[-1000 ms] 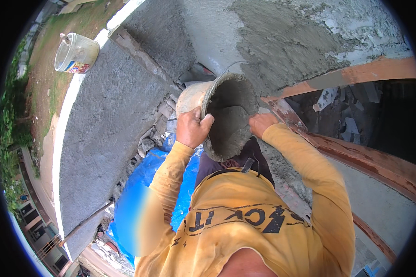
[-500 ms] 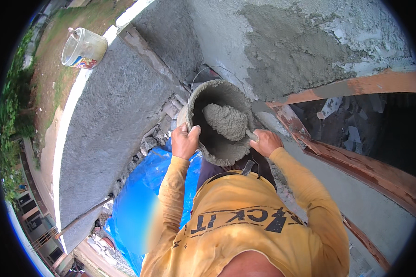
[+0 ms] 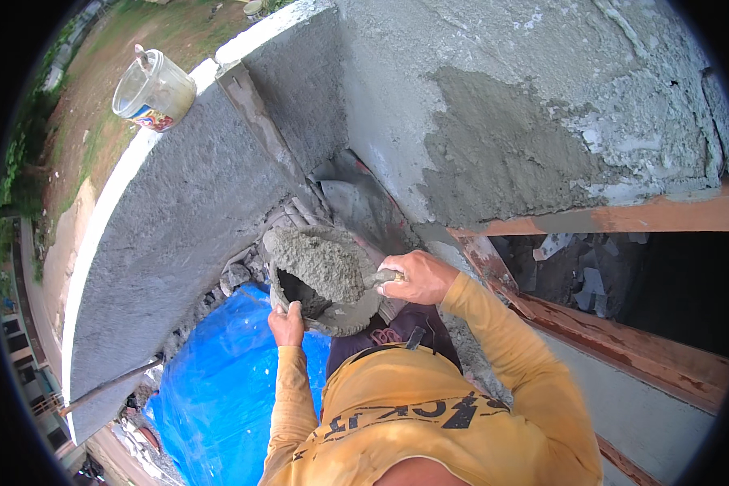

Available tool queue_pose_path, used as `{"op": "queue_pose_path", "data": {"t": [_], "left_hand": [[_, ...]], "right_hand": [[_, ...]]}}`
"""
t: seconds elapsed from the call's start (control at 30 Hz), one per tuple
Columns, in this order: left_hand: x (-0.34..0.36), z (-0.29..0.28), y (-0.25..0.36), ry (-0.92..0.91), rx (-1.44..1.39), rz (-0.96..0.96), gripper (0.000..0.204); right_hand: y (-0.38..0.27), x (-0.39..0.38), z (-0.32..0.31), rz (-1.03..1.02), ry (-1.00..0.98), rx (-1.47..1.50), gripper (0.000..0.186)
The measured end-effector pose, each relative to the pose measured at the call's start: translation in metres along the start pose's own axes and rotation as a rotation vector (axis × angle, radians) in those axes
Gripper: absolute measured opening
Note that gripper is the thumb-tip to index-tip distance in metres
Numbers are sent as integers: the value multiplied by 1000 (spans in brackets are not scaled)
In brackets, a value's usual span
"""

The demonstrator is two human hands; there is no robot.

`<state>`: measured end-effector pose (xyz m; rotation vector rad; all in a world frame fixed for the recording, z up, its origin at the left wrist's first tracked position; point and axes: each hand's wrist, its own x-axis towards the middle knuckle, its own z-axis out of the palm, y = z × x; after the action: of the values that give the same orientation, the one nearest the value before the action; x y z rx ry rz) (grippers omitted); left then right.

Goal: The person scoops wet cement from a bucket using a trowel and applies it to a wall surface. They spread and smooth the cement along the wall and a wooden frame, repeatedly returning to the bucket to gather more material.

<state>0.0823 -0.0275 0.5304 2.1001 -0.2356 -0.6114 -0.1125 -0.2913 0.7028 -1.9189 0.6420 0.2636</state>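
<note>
My left hand (image 3: 286, 324) grips the near-left rim of a mortar-caked bucket (image 3: 344, 317) in front of my legs. My right hand (image 3: 419, 277) is closed on the handle of a trowel (image 3: 377, 278), which bears a large heap of grey mortar (image 3: 316, 261) over the bucket's mouth. The heap hides most of the trowel's blade and much of the bucket's interior.
Wet grey render patches the wall (image 3: 510, 150) ahead, above an orange-brown frame (image 3: 648, 215) beside a dark opening. On the curved parapet (image 3: 97, 235) stands a clear plastic pail (image 3: 150, 93). A blue tarp (image 3: 219, 381) and rubble (image 3: 236, 274) lie left of my legs.
My right hand has drawn the loaded trowel up out of the bucket and higher. My left hand and the bucket have moved left and lower in the picture as the view shifted.
</note>
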Motion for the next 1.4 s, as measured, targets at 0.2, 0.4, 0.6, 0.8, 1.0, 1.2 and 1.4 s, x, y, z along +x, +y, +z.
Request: {"op": "queue_pose_path", "data": {"t": [0.2,0.4,0.6,0.8,1.0,1.2,1.4], "left_hand": [[-5,-28,-10,98,46,-29,25],[-15,-35,32,70,254,-23,21],[-3,-23,46,18,280,190,27],[-15,-7,136,-195,298,413,32],[-29,24,178,-222,262,561,31],[-65,58,201,-355,356,724,27],[-96,80,203,-399,219,723,31]], "right_hand": [[81,41,-84,331,323,704,31],[-4,-95,-140,291,894,151,37],[31,-64,-51,285,332,-385,43],[66,38,51,133,114,-894,34],[55,-17,46,8,-115,-883,24],[98,-51,9,188,175,-900,25],[110,-86,80,221,32,-315,41]]}}
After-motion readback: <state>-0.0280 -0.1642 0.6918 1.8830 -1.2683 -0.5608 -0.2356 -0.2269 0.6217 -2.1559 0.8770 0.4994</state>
